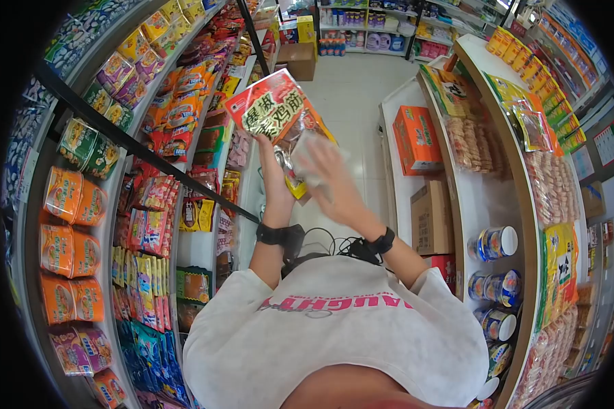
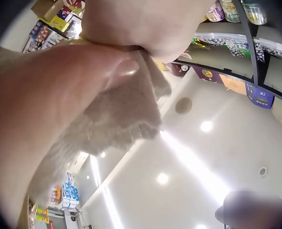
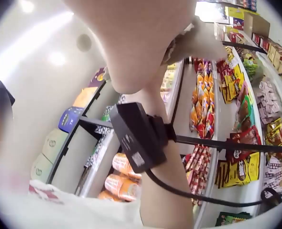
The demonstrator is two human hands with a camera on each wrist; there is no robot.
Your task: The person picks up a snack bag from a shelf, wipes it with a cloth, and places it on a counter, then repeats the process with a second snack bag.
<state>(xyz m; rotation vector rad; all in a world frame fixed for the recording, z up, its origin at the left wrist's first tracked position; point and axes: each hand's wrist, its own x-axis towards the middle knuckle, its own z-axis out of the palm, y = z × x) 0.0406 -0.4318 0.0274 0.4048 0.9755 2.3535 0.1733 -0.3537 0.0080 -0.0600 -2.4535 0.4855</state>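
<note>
A red, white and yellow snack packet [image 1: 269, 102] with large printed characters is held upright and tilted in front of the chest. My left hand [image 1: 274, 174] grips it at its lower left side. Against the packet's lower front, my right hand [image 1: 329, 183] holds a pale cloth [image 1: 325, 151], its fingers blurred. Seen in the left wrist view, the greyish cloth [image 2: 126, 102] hangs below a thumb. Part of the cloth [image 3: 198, 43] also shows in the right wrist view, beyond the hand close to the camera; the packet is hidden there.
Shelves of packaged snacks and orange noodle cups [image 1: 71, 198] line the left. To the right stand an orange carton [image 1: 416, 140], a brown carton [image 1: 431, 218] and stacked tins [image 1: 494, 243]. A tiled aisle floor [image 1: 351, 95] runs between; cables [image 1: 327, 242] lie near the waist.
</note>
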